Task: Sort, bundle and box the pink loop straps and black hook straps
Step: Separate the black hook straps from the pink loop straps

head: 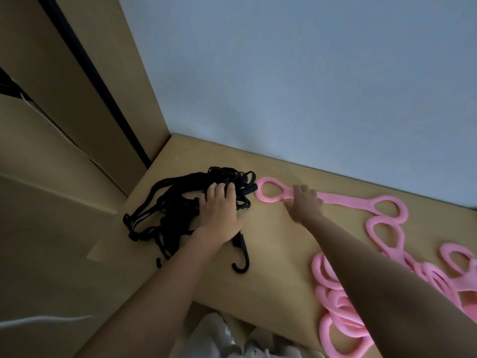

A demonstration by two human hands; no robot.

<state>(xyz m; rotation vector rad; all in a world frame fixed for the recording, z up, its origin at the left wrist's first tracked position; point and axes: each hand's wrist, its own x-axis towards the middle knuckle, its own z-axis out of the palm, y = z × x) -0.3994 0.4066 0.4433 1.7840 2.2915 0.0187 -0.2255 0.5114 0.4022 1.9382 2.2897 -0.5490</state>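
A tangled heap of black hook straps (170,202) lies at the left end of the wooden table (273,244). My left hand (219,210) lies on top of the heap, fingers curled into the straps. One black hook (241,262) sticks out toward me below that hand. A long pink loop strap (346,198) lies stretched along the wall, its left loop (271,189) beside the black heap. My right hand (305,202) rests on this strap just right of that loop; the fingers' grip is not visible. More pink loop straps (335,303) are piled at the lower right, partly hidden by my right forearm.
A pale blue wall (309,86) stands behind the table. Tall cardboard boxes (51,125) stand to the left, close to the table's left edge. Crumpled white plastic (219,339) lies below the table's near edge.
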